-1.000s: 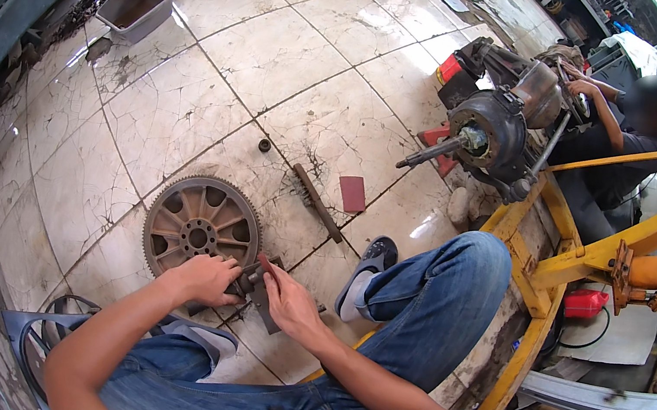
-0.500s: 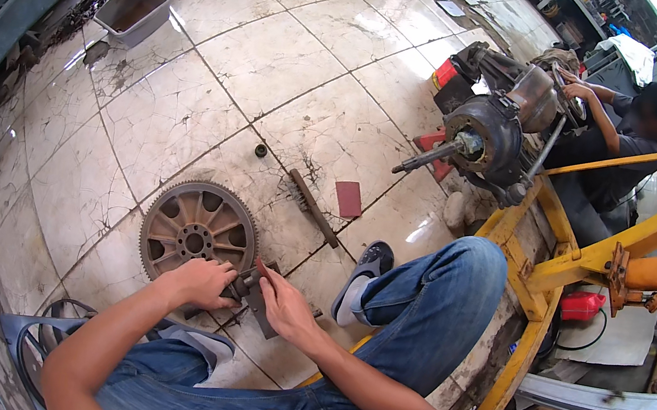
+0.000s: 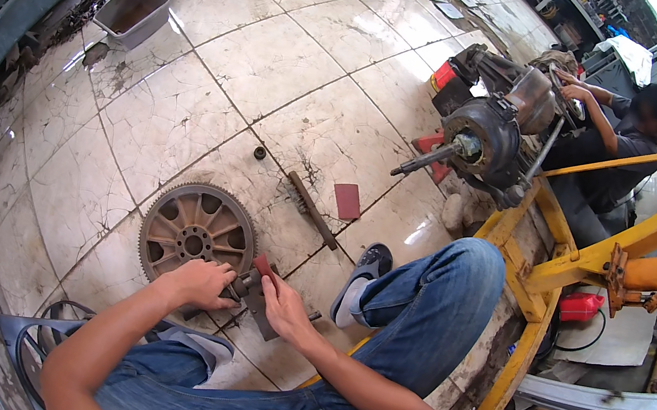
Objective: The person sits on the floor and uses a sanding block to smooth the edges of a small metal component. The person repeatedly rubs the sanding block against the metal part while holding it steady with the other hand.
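My right hand (image 3: 285, 310) pinches a small folded piece of reddish sandpaper (image 3: 263, 265) against a dark metal part (image 3: 241, 285). My left hand (image 3: 202, 282) is closed round the other side of that part, whose exact kind is partly hidden by my fingers. Below my right hand is a dark flat plate (image 3: 260, 312). Just beyond my left hand, a rusty toothed flywheel (image 3: 226, 246) lies flat on the tiles. A wire brush (image 3: 313, 209) with a long handle, a red sandpaper sheet (image 3: 347, 201) and a small dark ring (image 3: 259, 152) lie farther out.
A large axle-like assembly (image 3: 490, 137) rests on red stands at the right, where a co-worker (image 3: 621, 142) has both hands on it. A yellow hoist frame (image 3: 539, 308) stands beside my right knee. A grey plastic tub (image 3: 145, 23) sits at the far left.
My right hand has shifted slightly, with the sandpaper now showing more above the metal part. My left hand stays in place.
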Motion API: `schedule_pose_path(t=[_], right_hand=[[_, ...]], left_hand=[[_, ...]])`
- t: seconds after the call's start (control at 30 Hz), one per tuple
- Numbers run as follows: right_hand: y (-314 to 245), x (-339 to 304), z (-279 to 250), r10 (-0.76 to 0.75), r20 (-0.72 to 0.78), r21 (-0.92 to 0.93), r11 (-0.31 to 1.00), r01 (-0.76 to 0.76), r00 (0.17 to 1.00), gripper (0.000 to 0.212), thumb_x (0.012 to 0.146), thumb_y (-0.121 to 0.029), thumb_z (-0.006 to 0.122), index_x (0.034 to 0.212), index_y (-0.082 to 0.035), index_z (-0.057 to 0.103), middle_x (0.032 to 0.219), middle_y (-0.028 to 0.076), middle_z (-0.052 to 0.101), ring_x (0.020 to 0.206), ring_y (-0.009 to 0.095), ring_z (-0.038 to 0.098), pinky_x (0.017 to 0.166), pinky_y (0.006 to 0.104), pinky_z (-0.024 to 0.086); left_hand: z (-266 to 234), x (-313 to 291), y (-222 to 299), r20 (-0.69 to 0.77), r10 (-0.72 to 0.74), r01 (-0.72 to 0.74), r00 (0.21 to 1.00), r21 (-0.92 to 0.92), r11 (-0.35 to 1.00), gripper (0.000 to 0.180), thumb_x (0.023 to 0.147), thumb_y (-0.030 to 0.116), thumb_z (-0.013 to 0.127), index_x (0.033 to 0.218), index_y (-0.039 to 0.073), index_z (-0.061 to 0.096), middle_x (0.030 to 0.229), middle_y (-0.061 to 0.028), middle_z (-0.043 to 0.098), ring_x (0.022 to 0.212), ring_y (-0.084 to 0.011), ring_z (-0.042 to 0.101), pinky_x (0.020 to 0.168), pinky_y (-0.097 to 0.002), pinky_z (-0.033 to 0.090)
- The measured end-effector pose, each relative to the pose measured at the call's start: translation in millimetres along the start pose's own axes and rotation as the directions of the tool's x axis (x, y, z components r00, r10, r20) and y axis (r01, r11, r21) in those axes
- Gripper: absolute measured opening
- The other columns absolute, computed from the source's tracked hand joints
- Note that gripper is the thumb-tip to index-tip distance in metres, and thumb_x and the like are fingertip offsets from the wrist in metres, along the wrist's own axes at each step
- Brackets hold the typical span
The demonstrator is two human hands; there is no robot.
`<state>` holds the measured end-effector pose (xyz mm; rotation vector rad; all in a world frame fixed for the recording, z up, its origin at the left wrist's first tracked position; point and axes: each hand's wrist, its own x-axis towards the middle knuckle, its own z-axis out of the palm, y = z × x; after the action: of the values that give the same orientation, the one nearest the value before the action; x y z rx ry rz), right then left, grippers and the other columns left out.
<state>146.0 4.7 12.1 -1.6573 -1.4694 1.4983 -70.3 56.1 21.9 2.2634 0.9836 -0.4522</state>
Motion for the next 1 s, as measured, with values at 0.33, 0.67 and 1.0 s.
schedule_pose_path(t=[0.33, 0.67, 1.0], right_hand=[[2.6, -3.5, 0.3, -0.177, -0.059, -0.066, 0.983, 0.173, 0.982, 0.038, 0.106, -0.028, 0.043, 0.128, 0.0, 0.057, 0.103, 0.027, 0.065, 0.095, 0.042, 0.063, 0.082, 0.0424, 0.05], [-4.8, -4.9, -2.0, -0.24, -0.039, -0.075, 0.969, 0.236, 0.97, 0.036, 0.105, -0.023, 0.044, 0.129, 0.001, 0.056, 0.113, 0.027, 0.064, 0.105, 0.045, 0.061, 0.088, 0.0436, 0.049], [13.0, 0.3, 2.0, -0.168, -0.093, -0.156, 0.976, 0.152, 0.981, 0.037, 0.105, -0.031, 0.046, 0.114, 0.001, 0.061, 0.084, 0.027, 0.064, 0.081, 0.044, 0.063, 0.072, 0.0461, 0.048]], left_hand=[[9.4, 2.6, 0.0, -0.049, 0.028, -0.029, 0.998, -0.005, 1.0, 0.067, 0.086, 0.057, 0.062, 0.116, -0.003, 0.06, 0.117, -0.0184, 0.062, 0.105, -0.0372, 0.064, 0.088, -0.045, 0.054], [10.8, 0.8, 1.0, -0.065, 0.012, -0.013, 0.998, -0.016, 1.0, 0.068, 0.087, 0.059, 0.061, 0.12, -0.001, 0.059, 0.119, -0.0179, 0.062, 0.106, -0.037, 0.064, 0.089, -0.046, 0.053], [9.4, 5.2, -0.2, -0.034, 0.016, -0.016, 0.999, -0.005, 1.0, 0.068, 0.087, 0.059, 0.06, 0.124, 0.001, 0.058, 0.118, -0.0172, 0.062, 0.106, -0.0356, 0.064, 0.088, -0.045, 0.053]])
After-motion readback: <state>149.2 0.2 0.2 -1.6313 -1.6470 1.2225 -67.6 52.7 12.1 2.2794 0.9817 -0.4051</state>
